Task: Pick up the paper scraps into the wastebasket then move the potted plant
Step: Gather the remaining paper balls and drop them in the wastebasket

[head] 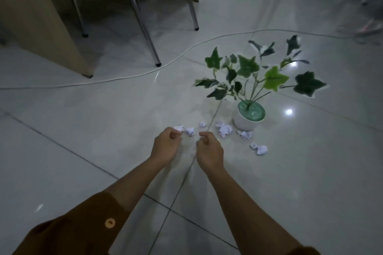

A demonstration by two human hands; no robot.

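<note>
Several crumpled white paper scraps lie on the tiled floor in front of a potted plant (245, 123), an ivy with green leaves in a white pot. One scrap (179, 128) sits right at the curled fingertips of my left hand (165, 146); whether the hand grips it is unclear. Another scrap (190, 131) lies just beyond. My right hand (209, 149) is curled, with a sliver of white paper showing under its fingers. More scraps (224, 129) (245, 134) (261, 149) lie to the right, near the pot. No wastebasket is in view.
A white cable (132, 75) snakes across the floor behind the plant. Metal chair legs (154, 54) and a wooden desk panel (41, 18) stand at the back left. A person's feet (366, 29) are at the far right.
</note>
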